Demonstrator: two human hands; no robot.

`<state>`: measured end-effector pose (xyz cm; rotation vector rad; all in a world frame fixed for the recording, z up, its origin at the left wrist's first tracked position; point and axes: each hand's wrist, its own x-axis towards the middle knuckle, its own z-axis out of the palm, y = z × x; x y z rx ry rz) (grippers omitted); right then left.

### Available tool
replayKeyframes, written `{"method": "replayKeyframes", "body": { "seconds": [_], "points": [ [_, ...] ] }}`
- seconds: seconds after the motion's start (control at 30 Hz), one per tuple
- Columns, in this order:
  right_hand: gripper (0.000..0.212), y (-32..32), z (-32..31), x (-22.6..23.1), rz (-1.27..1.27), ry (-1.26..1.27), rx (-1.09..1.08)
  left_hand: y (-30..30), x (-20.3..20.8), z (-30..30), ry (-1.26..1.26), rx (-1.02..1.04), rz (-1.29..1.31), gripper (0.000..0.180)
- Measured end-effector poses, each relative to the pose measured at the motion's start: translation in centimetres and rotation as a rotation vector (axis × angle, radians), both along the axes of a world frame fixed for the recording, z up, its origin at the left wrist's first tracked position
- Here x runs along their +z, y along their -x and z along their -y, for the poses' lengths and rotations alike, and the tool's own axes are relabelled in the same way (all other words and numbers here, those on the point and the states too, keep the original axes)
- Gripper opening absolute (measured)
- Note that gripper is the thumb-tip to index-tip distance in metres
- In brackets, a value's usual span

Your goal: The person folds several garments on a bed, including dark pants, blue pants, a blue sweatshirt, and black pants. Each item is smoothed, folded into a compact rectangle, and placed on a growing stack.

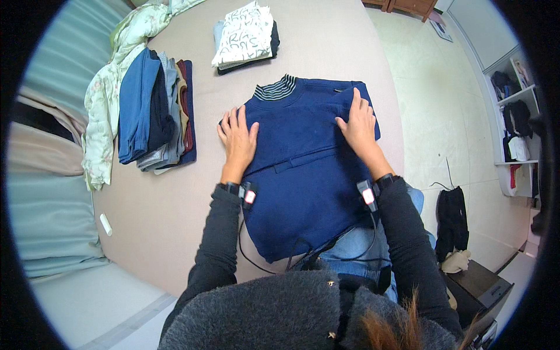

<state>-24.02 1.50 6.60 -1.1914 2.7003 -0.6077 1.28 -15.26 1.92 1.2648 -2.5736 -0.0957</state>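
A navy blue sweater (291,204) with a striped high collar lies spread on the bed in front of me, its collar at the far end. A fold runs across its middle, and its lower end reaches my lap. My left hand (238,139) rests on the sweater's left edge beside the collar, fingers spread and palm down. On the far right shoulder lies my right hand (359,123), its fingers extended and thumb apart. Neither hand grips the cloth visibly. A dark band with a small device sits on each wrist.
Folded trousers and other clothes (153,111) are stacked on the left, next to a floral quilt (104,111). Behind the sweater is a pile of folded shirts (245,38). A small white object (105,224) lies at the bed's left edge. Black trousers (452,219) hang at right.
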Motion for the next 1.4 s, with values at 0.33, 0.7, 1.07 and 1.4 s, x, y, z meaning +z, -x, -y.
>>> {"method": "replayKeyframes", "body": {
  "seconds": [0.33,0.7,1.07,1.4],
  "points": [
    [0.05,-5.9,4.0,-6.4,-0.216,0.156,0.57,5.6,-2.7,-5.3,-0.078,-0.201,0.09,0.066],
    [0.051,3.2,-1.6,-8.6,-0.303,-0.009,0.342,-3.7,-4.5,0.2,-0.056,0.053,0.033,0.06],
    [0.057,-1.1,-2.4,-5.7,-0.418,0.247,0.4,4.0,-1.1,-6.3,0.1,-0.206,-0.023,0.057],
    [0.058,4.2,-13.1,-9.3,-0.248,0.142,0.383,-8.8,-2.7,-8.1,0.007,-0.021,0.108,0.059]
  ]
}}
